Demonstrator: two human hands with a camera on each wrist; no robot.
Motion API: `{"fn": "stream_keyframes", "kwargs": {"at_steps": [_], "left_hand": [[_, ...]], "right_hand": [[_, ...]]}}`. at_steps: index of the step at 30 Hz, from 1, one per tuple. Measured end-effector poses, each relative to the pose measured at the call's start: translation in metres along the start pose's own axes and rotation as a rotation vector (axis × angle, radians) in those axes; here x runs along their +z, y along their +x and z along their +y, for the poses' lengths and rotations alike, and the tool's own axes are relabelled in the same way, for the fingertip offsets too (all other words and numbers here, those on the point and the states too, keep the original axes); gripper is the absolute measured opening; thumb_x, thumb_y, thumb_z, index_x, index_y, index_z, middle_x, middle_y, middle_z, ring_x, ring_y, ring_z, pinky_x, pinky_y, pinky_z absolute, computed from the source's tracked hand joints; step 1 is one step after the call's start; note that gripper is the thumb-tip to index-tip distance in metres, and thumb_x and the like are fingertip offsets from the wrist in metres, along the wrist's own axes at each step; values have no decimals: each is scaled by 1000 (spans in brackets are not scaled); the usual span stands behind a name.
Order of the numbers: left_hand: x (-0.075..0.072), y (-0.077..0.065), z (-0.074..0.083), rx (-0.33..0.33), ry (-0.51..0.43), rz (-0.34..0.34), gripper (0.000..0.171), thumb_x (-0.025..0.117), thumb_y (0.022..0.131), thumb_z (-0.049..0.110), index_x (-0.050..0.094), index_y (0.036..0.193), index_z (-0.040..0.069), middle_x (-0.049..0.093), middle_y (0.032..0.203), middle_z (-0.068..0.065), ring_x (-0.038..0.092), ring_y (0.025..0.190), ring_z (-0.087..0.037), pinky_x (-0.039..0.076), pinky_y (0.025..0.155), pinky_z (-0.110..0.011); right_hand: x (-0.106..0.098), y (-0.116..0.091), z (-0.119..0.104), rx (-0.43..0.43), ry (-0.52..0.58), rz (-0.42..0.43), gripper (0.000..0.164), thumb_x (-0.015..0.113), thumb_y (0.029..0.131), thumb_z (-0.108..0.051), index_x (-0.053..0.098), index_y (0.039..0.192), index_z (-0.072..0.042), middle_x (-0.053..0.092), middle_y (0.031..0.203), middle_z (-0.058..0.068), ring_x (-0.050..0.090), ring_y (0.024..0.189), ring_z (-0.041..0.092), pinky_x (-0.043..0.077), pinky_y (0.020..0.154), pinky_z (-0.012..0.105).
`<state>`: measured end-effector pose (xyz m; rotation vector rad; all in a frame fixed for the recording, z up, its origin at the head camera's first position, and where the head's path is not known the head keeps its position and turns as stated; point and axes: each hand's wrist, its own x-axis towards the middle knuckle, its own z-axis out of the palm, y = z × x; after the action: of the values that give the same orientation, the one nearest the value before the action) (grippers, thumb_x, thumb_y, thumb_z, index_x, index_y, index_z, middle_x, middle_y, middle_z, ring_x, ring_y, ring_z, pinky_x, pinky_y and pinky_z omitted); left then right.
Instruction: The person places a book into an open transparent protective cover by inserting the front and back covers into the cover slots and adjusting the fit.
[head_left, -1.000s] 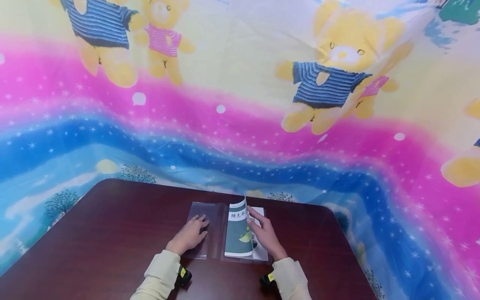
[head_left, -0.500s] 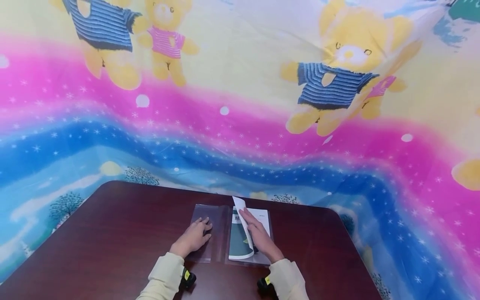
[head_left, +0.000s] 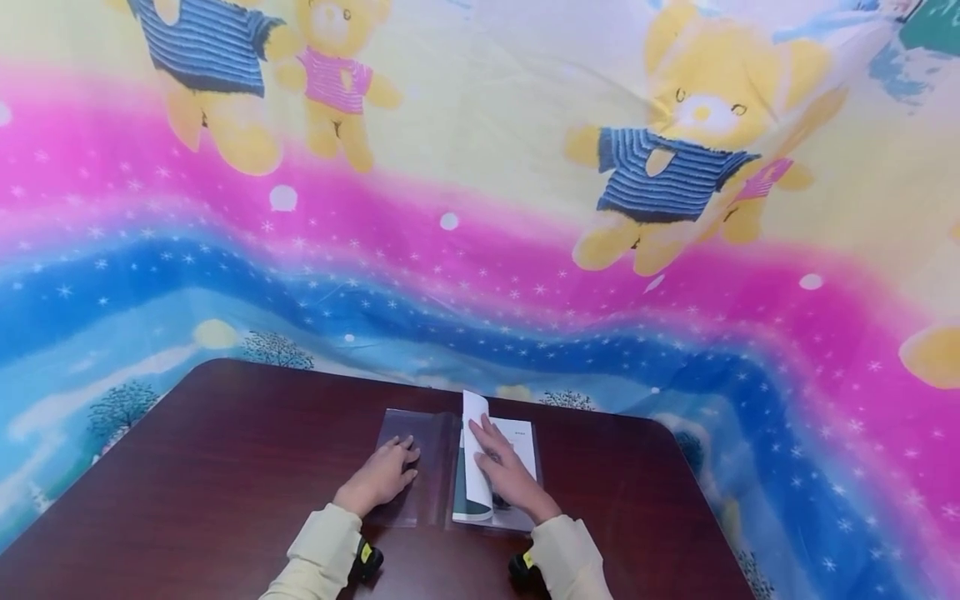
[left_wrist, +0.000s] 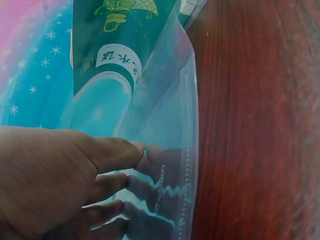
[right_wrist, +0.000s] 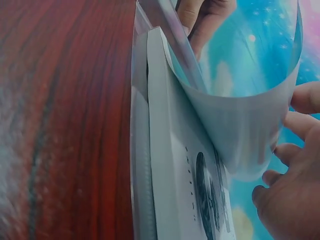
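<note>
A thin book (head_left: 519,435) lies on the right half of a spread clear plastic book cover (head_left: 437,471). Its front cover (head_left: 474,446) is lifted and curved over to the left, white inner side showing. The right hand (head_left: 513,475) touches that white side with extended fingers; the right wrist view has its fingertips at the leaf's outer edge. On the plastic cover's left flap rests the left hand (head_left: 381,473), fingers spread. In the left wrist view, its fingertips meet the clear plastic (left_wrist: 165,120), and the green printed face (left_wrist: 120,30) of the book's cover bends beyond them.
The dark red-brown table (head_left: 247,450) has rounded far corners. Behind it hangs a cloth backdrop (head_left: 480,250) printed with bears and snowflakes. Each wrist carries a small black device (head_left: 366,560) below a pale sleeve (head_left: 322,542).
The book's front cover has swung farther left, hiding most of its green face and showing its white inside. The right hand has moved left with it. The left hand stays on the flap.
</note>
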<state>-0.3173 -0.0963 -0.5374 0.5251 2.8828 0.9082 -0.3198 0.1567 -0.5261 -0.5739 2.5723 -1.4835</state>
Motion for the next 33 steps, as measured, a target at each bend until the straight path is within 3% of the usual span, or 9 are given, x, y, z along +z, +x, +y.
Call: {"fn": "stream_keyframes", "kwargs": {"at_steps": [5, 10, 18, 33], "left_hand": [[-3, -1, -1, 36, 9, 7, 37, 63, 99, 4, 61, 135, -7, 43, 153, -29, 34, 145, -50, 38, 113, -60], [-3, 1, 0, 48, -9, 19, 36, 60, 99, -2, 61, 135, -7, 43, 154, -28, 33, 146, -50, 38, 113, -60], [-3, -1, -4, 16, 6, 0, 38, 62, 99, 1, 61, 136, -5, 43, 155, -27, 32, 147, -48, 36, 114, -60], [-5, -4, -2, 63, 29, 29, 37, 66, 97, 3, 63, 132, -7, 47, 150, -29, 37, 143, -51, 37, 114, -59]], "right_hand": [[0, 4, 0, -34, -63, -12, 54, 50, 108, -29, 34, 160, -25, 9, 172, 3, 0, 158, 37, 7, 120, 72], [-2, 7, -2, -50, -105, -18, 56, 52, 107, -31, 35, 159, -22, 9, 172, 1, 1, 158, 35, 13, 121, 68], [7, 11, -3, -66, -149, -66, 56, 56, 105, -27, 39, 158, -17, 11, 172, 4, 1, 158, 35, 19, 121, 67], [10, 16, -1, -45, -251, -96, 57, 63, 101, -27, 47, 153, -10, 24, 169, 6, 6, 158, 34, 21, 119, 68]]}}
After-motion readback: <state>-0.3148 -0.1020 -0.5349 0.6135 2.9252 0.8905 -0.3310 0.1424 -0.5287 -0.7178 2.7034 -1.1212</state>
